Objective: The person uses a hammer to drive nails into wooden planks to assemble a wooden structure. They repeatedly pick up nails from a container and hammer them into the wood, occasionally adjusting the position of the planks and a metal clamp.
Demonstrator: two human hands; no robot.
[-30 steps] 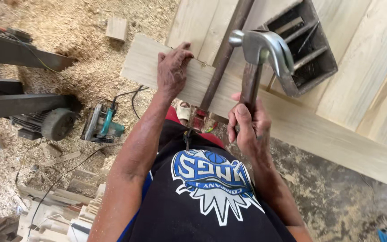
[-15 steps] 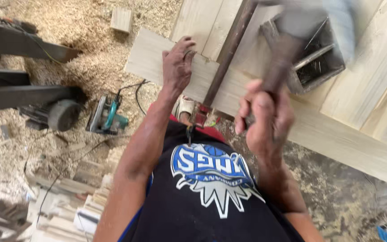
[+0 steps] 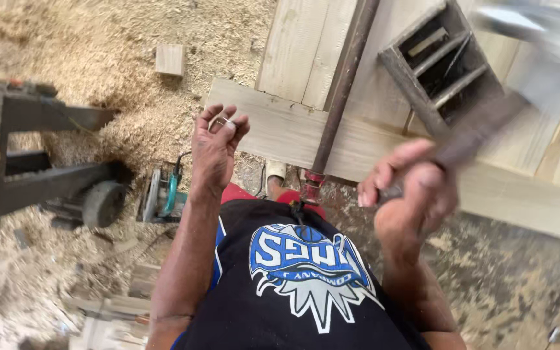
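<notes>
A view straight down over a person in a black shirt with a blue and white emblem, standing at a wooden workpiece on a floor covered in sawdust (image 3: 98,136).

The left hand (image 3: 216,146) is raised over the near edge of a pale plank (image 3: 280,126). Its fingers are curled loosely, and a thin nail (image 3: 227,120) is pinched between the fingertips. The hand hovers just above the plank; whether the nail touches the wood cannot be told.

The right hand (image 3: 413,201) is clenched around the handle of a hammer (image 3: 481,126). The hammer is lifted up and to the right, its head a grey blur near the top right corner, above the boards (image 3: 552,139).

The plank lies across several pale boards that run away to the far side. A rusty metal bar (image 3: 341,97) slants across them, from the far edge down to a red fitting near the person's waist. To its right sits a dark wooden frame (image 3: 445,61) with slats.

On the floor to the left lie a circular saw (image 3: 160,194) with a teal body, a dark machine with a small wheel (image 3: 102,202), and farther off a small wood block (image 3: 170,59).
</notes>
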